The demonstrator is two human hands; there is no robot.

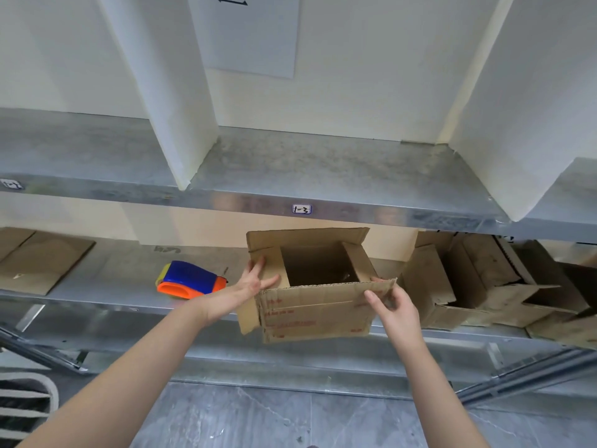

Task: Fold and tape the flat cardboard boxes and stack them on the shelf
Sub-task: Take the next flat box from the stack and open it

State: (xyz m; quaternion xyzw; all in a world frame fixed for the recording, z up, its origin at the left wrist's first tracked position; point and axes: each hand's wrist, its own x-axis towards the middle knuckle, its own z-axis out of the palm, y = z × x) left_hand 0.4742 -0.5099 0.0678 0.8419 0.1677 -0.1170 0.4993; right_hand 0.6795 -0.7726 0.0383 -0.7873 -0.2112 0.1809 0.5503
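An open cardboard box (315, 313) with red print stands at the front edge of the lower metal shelf (113, 295), its top flaps raised. My left hand (256, 281) lies with straight fingers against the box's left flap. My right hand (392, 307) pinches the right end of the near flap between thumb and fingers. A blue and orange tape dispenser (190, 280) lies on the shelf to the left of the box.
Flat cardboard sheets (42, 261) lie at the shelf's far left. Several opened boxes (478, 286) crowd the shelf to the right. The upper metal shelf (323, 176) has white dividers and a label. Grey floor lies below.
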